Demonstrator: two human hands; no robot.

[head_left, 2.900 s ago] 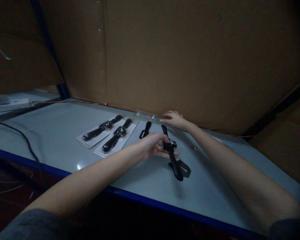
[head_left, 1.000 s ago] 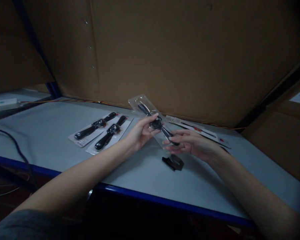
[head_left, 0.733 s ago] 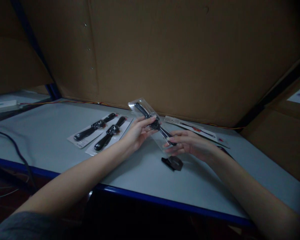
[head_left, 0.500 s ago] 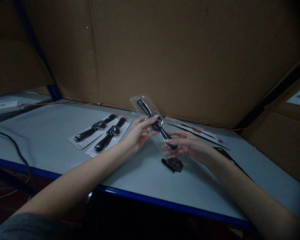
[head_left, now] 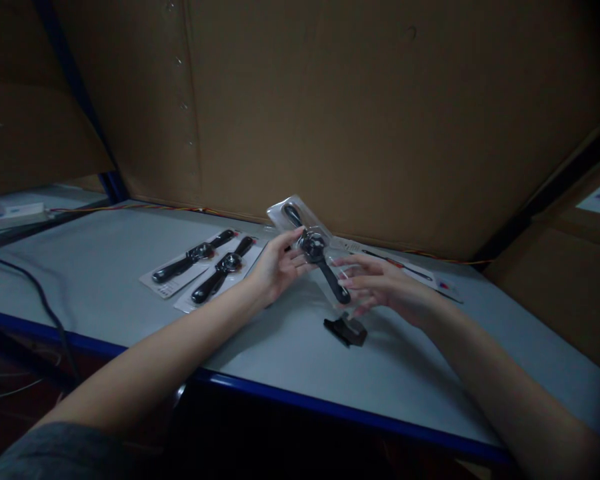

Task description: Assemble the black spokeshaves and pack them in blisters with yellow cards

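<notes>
Left hand [head_left: 279,267] gripping clear blister pack [head_left: 280,212] with black watch [head_left: 314,245], long axis diagonal, upper end pointing far-left; right hand [head_left: 380,287] loosely open by lower end (contact unclear).

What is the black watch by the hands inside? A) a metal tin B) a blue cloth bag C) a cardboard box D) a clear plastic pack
D: the black wristwatch shows through the clear plastic blister pack held by the left hand.
</notes>
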